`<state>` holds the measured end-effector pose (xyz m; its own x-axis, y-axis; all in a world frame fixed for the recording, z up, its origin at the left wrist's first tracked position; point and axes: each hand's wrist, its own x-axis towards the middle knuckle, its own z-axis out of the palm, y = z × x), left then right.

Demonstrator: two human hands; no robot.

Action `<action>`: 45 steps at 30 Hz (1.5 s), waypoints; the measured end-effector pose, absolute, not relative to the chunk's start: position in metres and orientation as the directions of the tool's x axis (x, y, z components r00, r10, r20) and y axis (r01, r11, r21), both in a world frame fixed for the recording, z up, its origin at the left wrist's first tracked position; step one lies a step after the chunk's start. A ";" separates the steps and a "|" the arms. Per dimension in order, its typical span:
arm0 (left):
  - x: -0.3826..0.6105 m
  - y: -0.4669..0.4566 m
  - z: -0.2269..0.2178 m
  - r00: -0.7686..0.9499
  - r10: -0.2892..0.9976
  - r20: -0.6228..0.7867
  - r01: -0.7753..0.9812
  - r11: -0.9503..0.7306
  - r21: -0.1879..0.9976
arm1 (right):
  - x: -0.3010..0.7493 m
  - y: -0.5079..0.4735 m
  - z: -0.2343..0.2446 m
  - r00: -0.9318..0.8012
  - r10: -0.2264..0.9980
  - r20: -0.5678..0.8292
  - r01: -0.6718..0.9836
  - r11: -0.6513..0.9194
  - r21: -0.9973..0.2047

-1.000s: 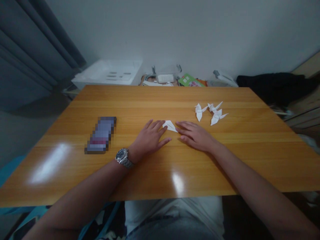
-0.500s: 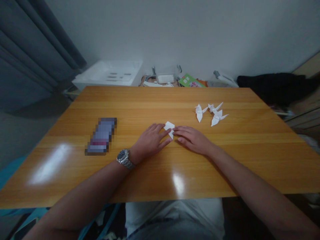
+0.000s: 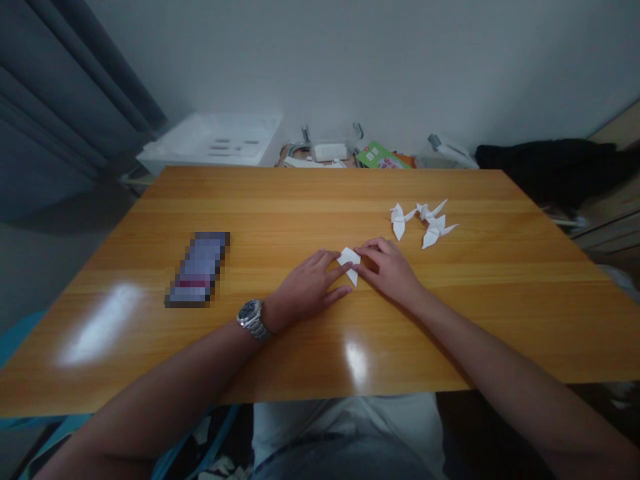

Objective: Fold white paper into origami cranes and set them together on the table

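Observation:
A small piece of folded white paper [image 3: 349, 256], kite-like in outline with a point toward me, lies on the wooden table. My left hand [image 3: 307, 285] rests at its left side, fingers stretched and spread, one fingertip pressing on the paper. From the right, my right hand [image 3: 390, 270] has its thumb and forefinger at the paper's right edge in a loose pinch. These fingers partly cover the paper. Beyond my right hand stand three folded paper cranes, a left one [image 3: 398, 222], a back one [image 3: 430, 211] and a front one [image 3: 434, 232].
A pixelated phone-like object [image 3: 199, 270] lies on the left of the table [image 3: 280, 200]. Behind the far edge are a white tray [image 3: 210, 143], a green booklet [image 3: 377, 155] and assorted items. Dark cloth [image 3: 550, 163] lies at the right. A metal watch [image 3: 253, 318] is on my left wrist.
The folded paper has shifted slightly right and toward me. My right hand has bent its fingers and brought its thumb up to the paper's edge. My left hand has followed rightward.

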<state>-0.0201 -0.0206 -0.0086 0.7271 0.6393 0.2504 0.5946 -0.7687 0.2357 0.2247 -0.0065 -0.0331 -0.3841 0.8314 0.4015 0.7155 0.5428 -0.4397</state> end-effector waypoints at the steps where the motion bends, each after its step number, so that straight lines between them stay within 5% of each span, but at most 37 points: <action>1: -0.020 -0.020 -0.008 0.723 0.644 0.251 0.597 -0.765 0.243 | 0.224 -0.007 -0.033 -0.383 0.835 0.395 0.715 0.539 -0.447; 14: -0.022 -0.017 -0.009 0.706 0.659 0.260 0.586 -0.749 0.307 | 0.222 -0.006 -0.034 -0.347 0.876 0.335 0.699 0.480 -0.530; 30: -0.022 -0.011 -0.017 0.556 0.773 0.306 0.677 -0.634 0.373 | 0.222 -0.008 -0.034 -0.378 0.859 0.346 0.704 0.509 -0.495; 45: -0.017 -0.007 -0.020 0.489 0.788 0.373 0.579 -0.614 0.537 | 0.216 -0.010 -0.033 -0.366 0.873 0.324 0.722 0.485 -0.493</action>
<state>-0.0172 -0.0069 -0.0202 0.4892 0.7883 0.3731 0.5795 -0.6135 0.5365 0.2157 -0.0103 -0.0329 -0.3655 0.8728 0.3235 0.7218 0.4853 -0.4934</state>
